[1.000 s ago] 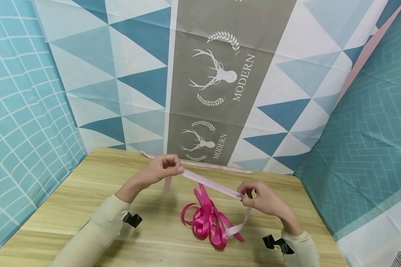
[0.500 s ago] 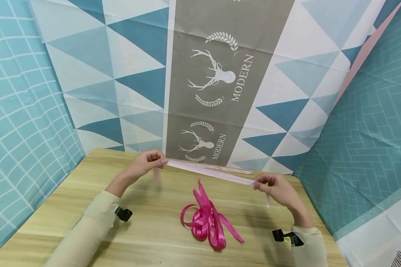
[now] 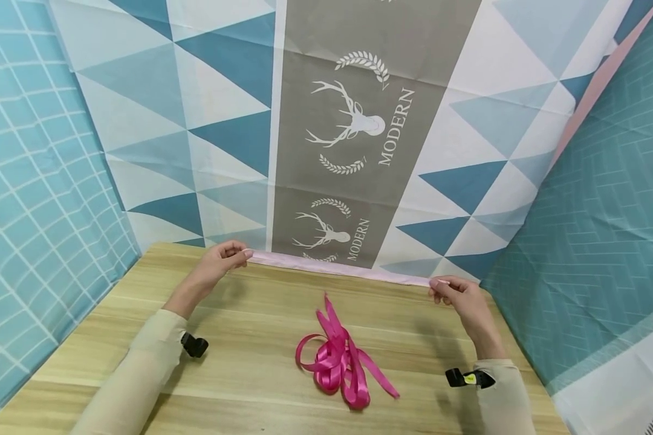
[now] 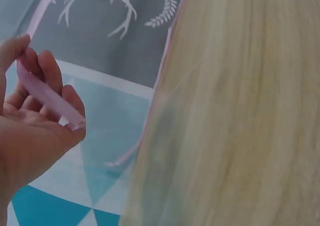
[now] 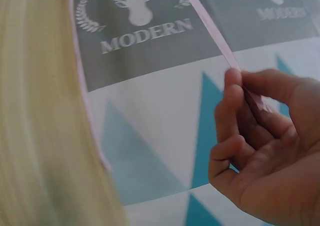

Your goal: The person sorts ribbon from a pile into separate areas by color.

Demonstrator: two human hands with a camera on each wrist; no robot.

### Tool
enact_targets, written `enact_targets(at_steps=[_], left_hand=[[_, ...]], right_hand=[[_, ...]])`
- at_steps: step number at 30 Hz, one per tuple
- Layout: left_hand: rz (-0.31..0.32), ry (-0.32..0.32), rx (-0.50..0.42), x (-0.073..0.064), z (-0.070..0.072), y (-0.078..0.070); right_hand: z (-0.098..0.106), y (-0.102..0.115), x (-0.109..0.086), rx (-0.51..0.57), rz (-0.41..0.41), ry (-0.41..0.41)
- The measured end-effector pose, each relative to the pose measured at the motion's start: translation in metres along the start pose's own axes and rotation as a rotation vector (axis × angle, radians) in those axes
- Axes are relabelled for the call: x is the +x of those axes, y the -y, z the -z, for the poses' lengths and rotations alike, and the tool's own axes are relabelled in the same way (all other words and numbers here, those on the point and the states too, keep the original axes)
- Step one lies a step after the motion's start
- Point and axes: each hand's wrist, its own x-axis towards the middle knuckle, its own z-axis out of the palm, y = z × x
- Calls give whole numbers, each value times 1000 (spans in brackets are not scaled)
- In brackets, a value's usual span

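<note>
A light pink ribbon (image 3: 337, 268) is stretched taut between the two hands near the table's far edge. My left hand (image 3: 217, 266) pinches it between thumb and fingers at the left; in the left wrist view its short tail (image 4: 52, 99) lies across the palm. At the right, thumb and forefinger of my right hand (image 3: 468, 305) pinch the ribbon, and in the right wrist view the tail hangs into the palm. Another pale pink ribbon (image 5: 82, 81) lies along the table's back edge, overlapped by the held one in the head view.
A looped heap of bright magenta ribbon (image 3: 332, 356) lies mid-table on the wood-grain table (image 3: 239, 374). Behind the back edge rises a patterned cloth (image 3: 315, 121) with deer heads and triangles. Blue tiled cloths (image 3: 22, 151) border the sides.
Both hands have moved apart and toward the far edge, drawing the light pink ribbon longer and away from above the magenta heap. The heap has not moved.
</note>
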Motion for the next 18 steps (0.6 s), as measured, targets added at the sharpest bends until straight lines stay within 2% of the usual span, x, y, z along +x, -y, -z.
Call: enact_targets(at_steps=[3, 6, 10, 15, 18], left_hand=[[30, -46, -32, 2, 3, 7], [60, -75, -26, 2, 8, 14], [95, -105, 40, 3, 17, 20], [151, -171, 101, 10, 26, 26], [195, -190, 145, 13, 30, 33]], right_hand=[[-4, -16, 11, 31, -53, -34], [-9, -28, 21, 29, -103, -57], [-12, -41, 33, 2, -143, -87], [-14, -57, 46, -21, -162, -86], [-15, -66, 53, -44, -179, -82]])
